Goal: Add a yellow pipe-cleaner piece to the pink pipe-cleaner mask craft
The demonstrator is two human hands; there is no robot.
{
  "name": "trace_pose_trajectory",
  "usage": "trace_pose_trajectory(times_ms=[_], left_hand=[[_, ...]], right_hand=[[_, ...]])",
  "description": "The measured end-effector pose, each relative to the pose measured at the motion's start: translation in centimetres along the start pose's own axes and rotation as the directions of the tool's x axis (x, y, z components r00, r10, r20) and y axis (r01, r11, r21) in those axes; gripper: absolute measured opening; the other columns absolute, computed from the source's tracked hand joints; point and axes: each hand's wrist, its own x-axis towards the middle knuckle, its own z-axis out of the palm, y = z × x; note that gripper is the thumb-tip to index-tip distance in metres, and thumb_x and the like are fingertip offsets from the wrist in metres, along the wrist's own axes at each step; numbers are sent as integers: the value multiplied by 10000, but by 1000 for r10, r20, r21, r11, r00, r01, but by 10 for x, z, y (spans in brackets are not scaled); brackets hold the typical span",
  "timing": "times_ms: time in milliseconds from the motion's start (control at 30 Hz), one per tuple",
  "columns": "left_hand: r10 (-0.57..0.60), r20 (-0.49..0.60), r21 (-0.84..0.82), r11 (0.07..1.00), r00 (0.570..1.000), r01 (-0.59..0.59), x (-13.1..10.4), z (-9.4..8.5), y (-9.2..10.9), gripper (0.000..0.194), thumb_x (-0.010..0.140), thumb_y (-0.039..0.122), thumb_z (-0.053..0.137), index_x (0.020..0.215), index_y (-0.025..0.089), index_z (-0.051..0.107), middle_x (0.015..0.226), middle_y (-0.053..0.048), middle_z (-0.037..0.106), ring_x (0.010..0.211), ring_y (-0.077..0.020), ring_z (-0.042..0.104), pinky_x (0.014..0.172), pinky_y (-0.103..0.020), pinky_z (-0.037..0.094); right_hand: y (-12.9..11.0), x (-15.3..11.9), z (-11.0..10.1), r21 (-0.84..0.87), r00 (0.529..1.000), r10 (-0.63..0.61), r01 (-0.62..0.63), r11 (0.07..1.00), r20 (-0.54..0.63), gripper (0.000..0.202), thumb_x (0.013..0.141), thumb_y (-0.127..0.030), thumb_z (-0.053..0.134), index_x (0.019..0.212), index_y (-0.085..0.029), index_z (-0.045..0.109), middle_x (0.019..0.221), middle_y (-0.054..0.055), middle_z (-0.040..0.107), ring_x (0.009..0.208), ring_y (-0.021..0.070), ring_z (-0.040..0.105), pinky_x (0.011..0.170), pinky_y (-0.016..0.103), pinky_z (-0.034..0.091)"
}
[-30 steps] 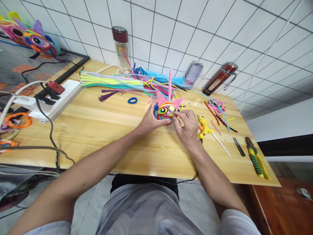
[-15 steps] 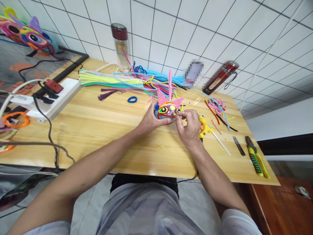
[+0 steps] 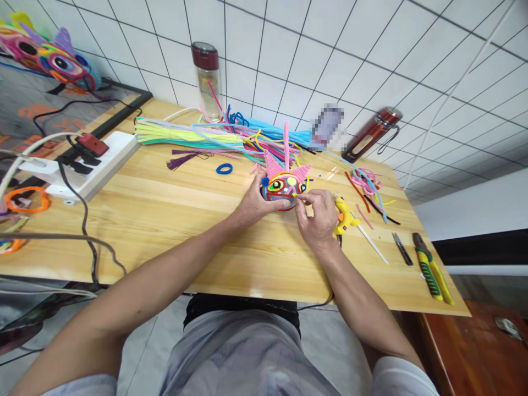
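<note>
My left hand [image 3: 253,202] is closed around the left side of a small animal head [image 3: 275,195] made of coloured pipe cleaners. The head has pink pointed ears, ringed eyes, a red-edged mouth and an upright pink strip on top. My right hand [image 3: 319,217] pinches at its lower right side, thumb and forefinger together. A tiny yellow piece [image 3: 294,194] shows at those fingertips; whether it is held or stuck to the head I cannot tell. Just right of my right hand lies a yellow hot glue gun [image 3: 345,217] with a white glue stick [image 3: 373,245] out of its back.
Bundled pipe cleaners [image 3: 190,132] lie along the back, near a glass bottle [image 3: 209,82] and a red thermos [image 3: 373,135]. A blue ring [image 3: 224,169] lies left of centre. Snips [image 3: 402,249] and pliers [image 3: 431,269] are at right, a power strip [image 3: 111,165] at left.
The view has shifted slightly. My right fingertips have moved a little down and left along the head; my left hand keeps its hold.
</note>
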Motion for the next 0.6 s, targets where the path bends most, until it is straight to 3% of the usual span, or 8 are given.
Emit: trace_pose_trajectory(times_ms=[233, 600], left_hand=[[61, -22, 104, 993, 998, -59, 0, 0, -4, 892, 627, 441, 1016, 1348, 215, 541, 1329, -96, 679, 1217, -278, 689, 1079, -440, 583], [59, -31, 128, 990, 998, -55, 1, -2, -8, 945, 613, 476, 1014, 1370, 209, 515, 1325, -104, 666, 1237, -295, 675, 1087, -449, 570]], right_hand=[[-3, 6, 0, -10, 998, -66, 66, 998, -5, 113, 997, -129, 673, 1015, -238, 696, 896, 51, 731, 829, 203, 705, 709, 336, 567], [-3, 1, -1, 29, 999, 4, -5, 1000, 45, 126, 988, -144, 664, 1035, -227, 746, 915, 70, 738, 842, 208, 712, 721, 341, 580]])
